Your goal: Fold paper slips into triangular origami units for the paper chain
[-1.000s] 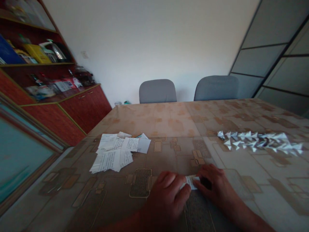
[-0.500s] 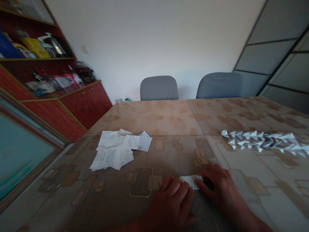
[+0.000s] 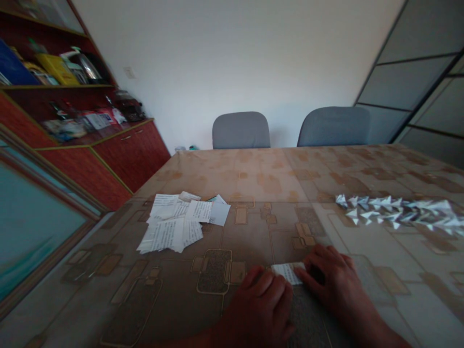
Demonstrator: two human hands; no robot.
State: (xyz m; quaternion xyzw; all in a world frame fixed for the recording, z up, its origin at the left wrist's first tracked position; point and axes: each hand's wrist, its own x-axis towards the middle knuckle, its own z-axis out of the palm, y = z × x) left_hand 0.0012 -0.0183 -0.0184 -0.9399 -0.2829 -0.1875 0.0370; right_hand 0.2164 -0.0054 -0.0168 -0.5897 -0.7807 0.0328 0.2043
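A small printed paper piece [image 3: 287, 272] lies on the patterned tablecloth between my two hands. My left hand [image 3: 261, 299] is curled over its left end, with the fingers bent and the fingertips partly hidden. At the right end, the thumb of my right hand [image 3: 331, 275] presses on the paper while the other fingers curl above the table. To the left is a loose pile of printed paper slips [image 3: 170, 224]. Over on the right, folded paper pieces [image 3: 395, 211] with pointed tips form a long interlocked strip.
The table [image 3: 232, 169] wears a brown patterned cover. Two grey chairs [image 3: 241, 130] stand behind its far edge, against a white wall. A red wooden cabinet [image 3: 123, 154] with bottles and boxes is at the left, and grey panelled doors [image 3: 409, 87] are at the right.
The view has shifted slightly, so everything sits a little to the right. Both hands stay at the ends of the small paper, with hardly any movement.
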